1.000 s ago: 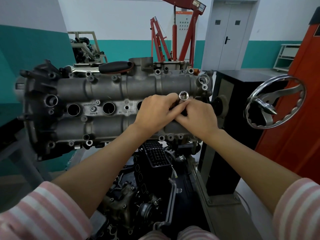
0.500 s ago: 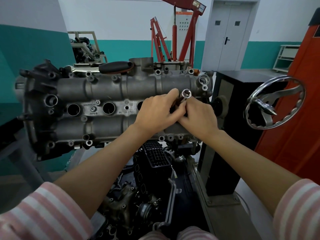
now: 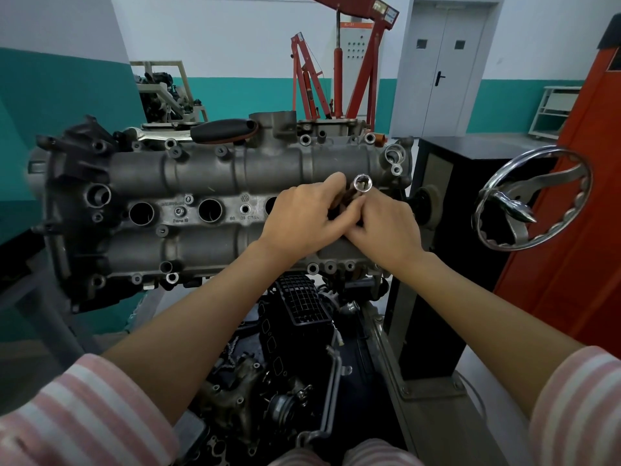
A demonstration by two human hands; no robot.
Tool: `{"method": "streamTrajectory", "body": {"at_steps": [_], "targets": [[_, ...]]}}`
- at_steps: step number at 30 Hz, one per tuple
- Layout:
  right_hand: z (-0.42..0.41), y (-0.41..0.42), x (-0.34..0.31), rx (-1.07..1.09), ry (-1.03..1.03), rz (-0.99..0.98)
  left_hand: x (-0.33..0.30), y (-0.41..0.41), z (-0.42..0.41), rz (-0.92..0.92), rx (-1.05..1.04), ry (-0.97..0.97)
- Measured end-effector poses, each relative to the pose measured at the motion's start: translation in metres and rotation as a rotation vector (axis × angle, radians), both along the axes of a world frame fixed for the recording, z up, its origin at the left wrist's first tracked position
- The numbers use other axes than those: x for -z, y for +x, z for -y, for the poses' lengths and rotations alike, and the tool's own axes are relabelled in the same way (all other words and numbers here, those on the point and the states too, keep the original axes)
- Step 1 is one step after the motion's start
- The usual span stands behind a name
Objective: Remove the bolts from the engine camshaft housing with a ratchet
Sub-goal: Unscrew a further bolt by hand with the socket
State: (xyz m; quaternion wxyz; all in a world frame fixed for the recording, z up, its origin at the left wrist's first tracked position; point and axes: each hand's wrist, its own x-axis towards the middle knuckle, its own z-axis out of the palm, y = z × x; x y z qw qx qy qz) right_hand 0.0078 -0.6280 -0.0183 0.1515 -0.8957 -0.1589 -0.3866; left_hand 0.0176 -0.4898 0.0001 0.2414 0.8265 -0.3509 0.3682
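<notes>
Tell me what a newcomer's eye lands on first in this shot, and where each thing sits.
First, the two hands, left hand and right hand, meeting at the centre and gripping a tool whose shiny socket points toward the camera. Behind them the grey camshaft housing spans the left and middle. At right, a chrome handwheel stands before an orange cabinet.

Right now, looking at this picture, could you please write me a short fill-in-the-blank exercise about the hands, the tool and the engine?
1. Both hands hold a tool tipped with a shiny socket whose open end faces ____.
2. The left hand and right hand meet over the grey camshaft ____.
3. Right of the engine stands a chrome ____.
4. The hoist behind the engine is painted ____.

Missing words: up; housing; handwheel; red
</notes>
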Motion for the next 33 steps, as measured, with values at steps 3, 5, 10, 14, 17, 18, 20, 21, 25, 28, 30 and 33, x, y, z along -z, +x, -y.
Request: {"method": "streamTrajectory", "body": {"at_steps": [3,5,10,14,17,18,20,21,25,28,30,33], "targets": [[-0.0009,0.001,-0.0008,0.026,-0.009,-0.024,-0.0004,-0.0014,-0.0001,-0.002,0.014,-0.016],[-0.0007,0.0018,-0.0015,0.034,-0.016,-0.017,0.0009,0.0,-0.0003,-0.002,0.014,-0.026],[0.001,0.0011,-0.0004,0.042,-0.053,0.01,0.0028,0.0056,-0.001,0.004,-0.018,-0.013],[-0.0003,-0.0002,-0.0002,0.034,-0.042,0.032,0.0033,0.0055,-0.0007,0.022,-0.037,0.03],[-0.0001,0.001,-0.0004,0.029,-0.042,-0.014,0.0015,0.0021,-0.0005,0.018,-0.036,0.019],[-0.0005,0.0007,-0.0005,0.024,-0.037,-0.018,0.0009,0.0014,-0.0002,0.02,-0.031,0.012],[-0.001,-0.0003,-0.0015,0.027,-0.03,-0.018,0.0,-0.0001,0.0006,0.023,-0.026,0.011],[-0.0012,-0.0003,-0.0016,0.03,-0.031,-0.017,-0.0001,-0.0003,0.0005,0.022,-0.024,0.011],[0.0002,0.0021,-0.0007,0.04,-0.049,0.0,0.0025,0.0019,0.0002,0.015,-0.025,0.008],[0.0006,0.0039,-0.0006,0.088,-0.093,-0.008,0.0023,0.0036,-0.0008,0.022,-0.042,-0.005],[0.0018,0.0041,-0.0002,0.085,-0.11,-0.002,0.0016,0.0045,-0.0017,0.015,-0.043,-0.018],[0.0014,0.001,0.0006,0.026,-0.083,0.051,0.0013,0.0041,-0.0016,0.01,-0.045,0.013]]}}
